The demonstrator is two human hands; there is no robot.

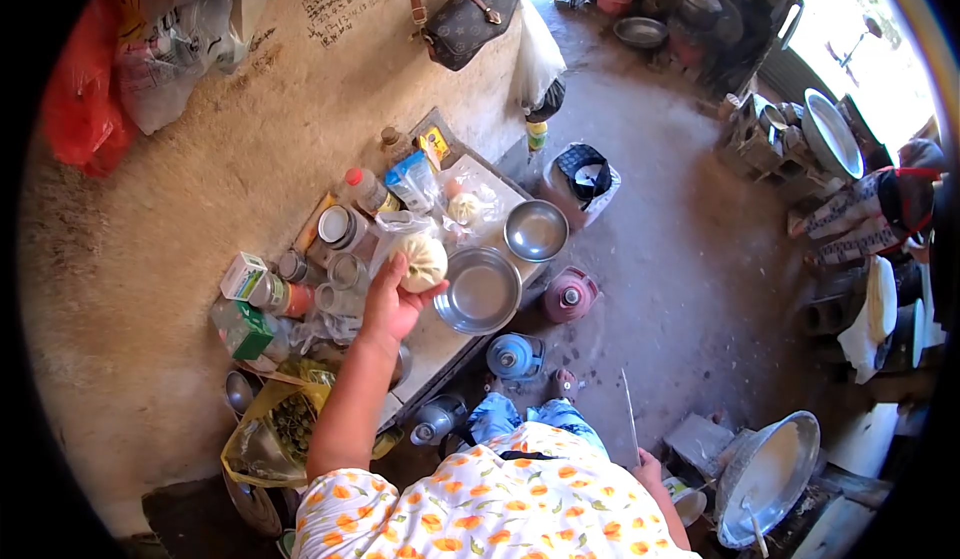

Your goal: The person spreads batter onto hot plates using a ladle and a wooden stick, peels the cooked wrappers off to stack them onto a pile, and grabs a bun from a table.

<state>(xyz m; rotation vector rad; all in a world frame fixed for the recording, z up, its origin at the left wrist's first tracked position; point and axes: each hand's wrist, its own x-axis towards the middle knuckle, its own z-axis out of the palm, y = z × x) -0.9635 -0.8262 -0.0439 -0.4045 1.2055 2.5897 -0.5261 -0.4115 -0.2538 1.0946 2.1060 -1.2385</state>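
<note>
A pale round bun with a pleated top rests in my left hand, whose fingers curl round it above the table. Just right of it sits an empty steel bowl, and a smaller steel bowl stands behind that one. Another bun lies in a clear plastic bag near the wall side. Low at my right side, my right hand is closed round the lower end of a long thin blade or stick; its exact kind is unclear.
Jars and a red-capped bottle crowd the table along the wall. Blue and pink flasks stand on the floor by the table. A large basin is at lower right. At the far right, a person's patterned legs show.
</note>
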